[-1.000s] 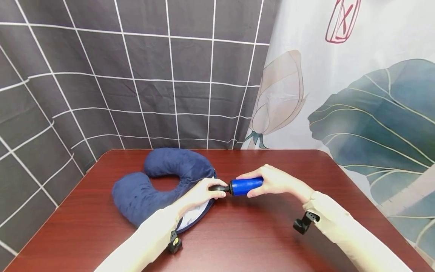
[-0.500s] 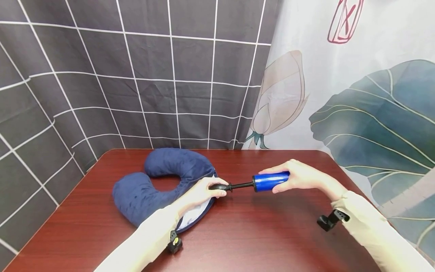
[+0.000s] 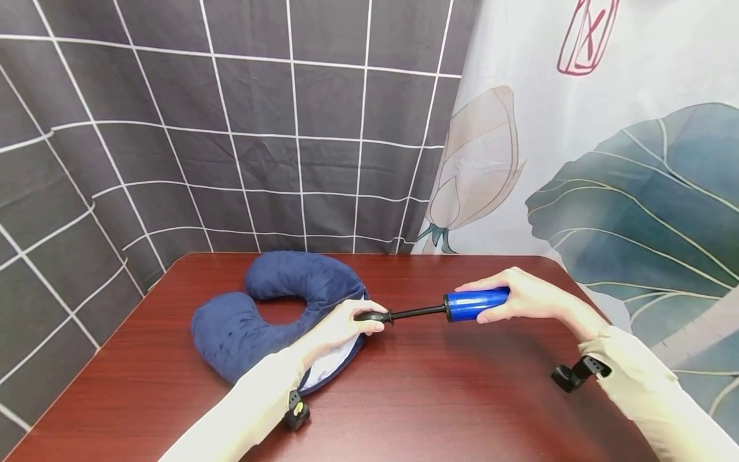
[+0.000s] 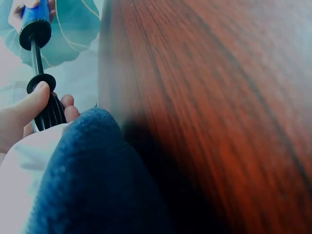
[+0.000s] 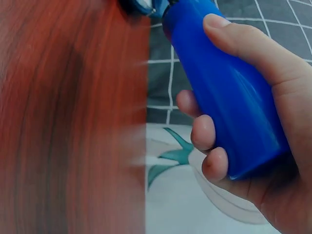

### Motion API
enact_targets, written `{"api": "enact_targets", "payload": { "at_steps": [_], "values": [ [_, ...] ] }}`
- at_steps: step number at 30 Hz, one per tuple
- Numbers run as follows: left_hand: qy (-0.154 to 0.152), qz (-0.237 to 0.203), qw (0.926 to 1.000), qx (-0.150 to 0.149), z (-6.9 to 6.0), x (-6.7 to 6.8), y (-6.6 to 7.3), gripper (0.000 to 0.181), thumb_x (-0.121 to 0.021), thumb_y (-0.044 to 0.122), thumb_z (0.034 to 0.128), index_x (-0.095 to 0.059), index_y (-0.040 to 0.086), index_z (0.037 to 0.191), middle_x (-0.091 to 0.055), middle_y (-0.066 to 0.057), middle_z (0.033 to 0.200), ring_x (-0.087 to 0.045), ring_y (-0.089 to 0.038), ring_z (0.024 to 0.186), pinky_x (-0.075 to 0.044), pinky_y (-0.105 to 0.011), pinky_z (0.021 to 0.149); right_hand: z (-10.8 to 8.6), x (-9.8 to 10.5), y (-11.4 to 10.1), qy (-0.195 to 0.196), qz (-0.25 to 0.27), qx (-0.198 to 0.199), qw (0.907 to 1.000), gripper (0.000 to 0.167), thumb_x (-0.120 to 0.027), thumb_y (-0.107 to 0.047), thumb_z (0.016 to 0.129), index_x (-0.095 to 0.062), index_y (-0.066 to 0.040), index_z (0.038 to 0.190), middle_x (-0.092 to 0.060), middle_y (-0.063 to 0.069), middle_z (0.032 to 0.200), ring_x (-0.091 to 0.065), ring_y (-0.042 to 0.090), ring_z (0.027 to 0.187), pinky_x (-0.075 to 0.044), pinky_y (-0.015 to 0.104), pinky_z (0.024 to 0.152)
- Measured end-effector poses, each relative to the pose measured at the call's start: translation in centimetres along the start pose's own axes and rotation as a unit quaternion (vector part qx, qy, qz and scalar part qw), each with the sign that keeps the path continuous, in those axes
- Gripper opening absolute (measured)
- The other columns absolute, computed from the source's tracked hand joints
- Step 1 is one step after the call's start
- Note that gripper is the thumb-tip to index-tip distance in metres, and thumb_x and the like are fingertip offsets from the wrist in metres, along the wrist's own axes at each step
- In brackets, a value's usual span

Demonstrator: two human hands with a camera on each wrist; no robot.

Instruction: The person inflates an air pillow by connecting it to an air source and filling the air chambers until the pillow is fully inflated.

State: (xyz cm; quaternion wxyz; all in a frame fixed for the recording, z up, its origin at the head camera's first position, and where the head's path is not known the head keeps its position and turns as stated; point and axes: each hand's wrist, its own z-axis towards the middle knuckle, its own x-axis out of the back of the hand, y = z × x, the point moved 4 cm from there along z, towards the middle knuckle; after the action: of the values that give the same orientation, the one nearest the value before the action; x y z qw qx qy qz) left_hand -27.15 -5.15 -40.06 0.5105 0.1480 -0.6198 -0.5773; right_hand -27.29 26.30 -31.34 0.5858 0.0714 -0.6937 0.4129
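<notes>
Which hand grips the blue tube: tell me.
The right hand, curled round the blue tube; the left hand instead pinches the ribbed black handle at the rod's other end.

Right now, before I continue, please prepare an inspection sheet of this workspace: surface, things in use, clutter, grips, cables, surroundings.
Surface: reddish-brown table, wood-grained.
Job's things: blue pump barrel, black rod exposed, black pump handle; navy U-shaped pillow, open at its edge, white inner material showing.
Clutter: nothing seen.
Grips: left grip holds the black pump handle; right grip holds the blue pump barrel.
Cables: nothing seen.
Surroundings: grey grid-patterned fabric behind; white printed fabric at right.
</notes>
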Motion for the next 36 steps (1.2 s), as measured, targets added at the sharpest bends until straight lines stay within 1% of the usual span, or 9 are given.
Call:
{"api": "enact_targets", "payload": {
  "at_steps": [3, 6, 9, 12, 16, 21, 24, 31, 36],
  "values": [
    [-0.002, -0.018, 0.9998, 0.002, 0.1, 0.0, -0.1, 0.028, -0.07, 0.013, 0.0901, -0.068, 0.003, 0.116, -0.069, -0.011, 0.088, -0.061, -0.007, 0.073, -0.051, -0.019, 0.071, 1.3, -1.3, -0.5, -0.011, 0.031, -0.001, 0.9995, 0.055, -0.082, -0.035, 0.08, -0.062, -0.033, 0.132, -0.071, -0.001, 0.112, -0.066, 0.012, 0.085, -0.057, 0.029, 0.062],
    [-0.003, -0.028, 0.9996, 0.002, 0.1, -0.1, -0.2, 0.028, -0.069, 0.012, 0.0904, -0.068, 0.0, 0.116, -0.069, -0.013, 0.088, -0.06, -0.007, 0.071, -0.051, -0.021, 0.071, 3.0, -2.7, -1.4, -0.015, 0.036, 0.01, 0.9992, 0.054, -0.081, -0.035, 0.081, -0.062, -0.034, 0.131, -0.071, -0.002, 0.112, -0.066, 0.013, 0.088, -0.057, 0.028, 0.065],
    [-0.005, -0.03, 0.9995, 0.009, 0.1, -0.1, -0.2, 0.028, -0.069, 0.013, 0.0911, -0.068, 0.002, 0.117, -0.069, -0.013, 0.09, -0.06, -0.007, 0.071, -0.052, -0.022, 0.071, 4.6, -3.9, -2.3, -0.012, 0.013, 0.031, 0.9994, 0.053, -0.08, -0.04, 0.081, -0.063, -0.034, 0.131, -0.072, -0.004, 0.113, -0.066, 0.011, 0.091, -0.056, 0.026, 0.073],
    [-0.004, -0.026, 0.9996, 0.013, 0.1, 0.0, -0.2, 0.027, -0.068, 0.013, 0.0916, -0.068, 0.002, 0.117, -0.069, -0.014, 0.09, -0.061, -0.01, 0.071, -0.053, -0.024, 0.072, 5.8, -4.9, -3.2, -0.012, -0.014, 0.052, 0.9985, 0.055, -0.078, -0.046, 0.081, -0.063, -0.032, 0.132, -0.072, -0.005, 0.115, -0.066, 0.01, 0.093, -0.055, 0.025, 0.075],
    [-0.002, -0.025, 0.9996, 0.01, 0.1, 0.1, 0.0, 0.027, -0.067, 0.011, 0.092, -0.068, 0.001, 0.117, -0.069, -0.017, 0.091, -0.063, -0.014, 0.073, -0.054, -0.026, 0.072, 6.4, -5.1, -3.7, -0.011, -0.036, 0.062, 0.9974, 0.057, -0.078, -0.047, 0.08, -0.063, -0.03, 0.133, -0.072, -0.004, 0.117, -0.067, 0.01, 0.095, -0.055, 0.025, 0.077],
    [0.0, -0.017, 0.9998, 0.014, 0.1, 0.2, 0.2, 0.027, -0.068, 0.012, 0.0918, -0.068, 0.004, 0.117, -0.069, -0.013, 0.089, -0.063, -0.017, 0.075, -0.052, -0.023, 0.073, 5.9, -4.0, -3.7, -0.021, -0.046, 0.055, 0.9972, 0.058, -0.078, -0.045, 0.08, -0.061, -0.033, 0.134, -0.072, -0.006, 0.116, -0.066, 0.01, 0.094, -0.054, 0.025, 0.077],
    [0.005, -0.011, 0.9998, 0.018, 0.1, 0.3, 0.4, 0.027, -0.069, 0.013, 0.0911, -0.069, 0.005, 0.117, -0.069, -0.011, 0.088, -0.064, -0.02, 0.076, -0.051, -0.02, 0.072, 5.2, -3.1, -3.2, -0.022, -0.049, 0.048, 0.9974, 0.058, -0.078, -0.049, 0.08, -0.061, -0.035, 0.134, -0.072, -0.006, 0.113, -0.065, 0.008, 0.091, -0.054, 0.024, 0.075],
    [0.01, -0.004, 0.9998, 0.015, 0.1, 0.4, 0.5, 0.029, -0.07, 0.016, 0.0902, -0.069, 0.006, 0.117, -0.07, -0.011, 0.088, -0.065, -0.018, 0.075, -0.051, -0.02, 0.072, 2.6, -0.7, -1.0, -0.008, -0.02, 0.021, 0.9995, 0.058, -0.08, -0.045, 0.079, -0.062, -0.035, 0.133, -0.073, -0.006, 0.11, -0.066, 0.007, 0.089, -0.055, 0.024, 0.072],
    [0.01, -0.001, 0.9999, 0.012, 0.1, 0.4, 0.4, 0.029, -0.07, 0.016, 0.0904, -0.069, 0.006, 0.117, -0.07, -0.011, 0.086, -0.064, -0.016, 0.075, -0.05, -0.019, 0.072, 0.6, 0.9, 0.5, 0.004, -0.004, -0.011, 0.9999, 0.057, -0.082, -0.037, 0.08, -0.062, -0.034, 0.133, -0.073, -0.005, 0.111, -0.066, 0.007, 0.086, -0.054, 0.025, 0.071]
  ]
}}
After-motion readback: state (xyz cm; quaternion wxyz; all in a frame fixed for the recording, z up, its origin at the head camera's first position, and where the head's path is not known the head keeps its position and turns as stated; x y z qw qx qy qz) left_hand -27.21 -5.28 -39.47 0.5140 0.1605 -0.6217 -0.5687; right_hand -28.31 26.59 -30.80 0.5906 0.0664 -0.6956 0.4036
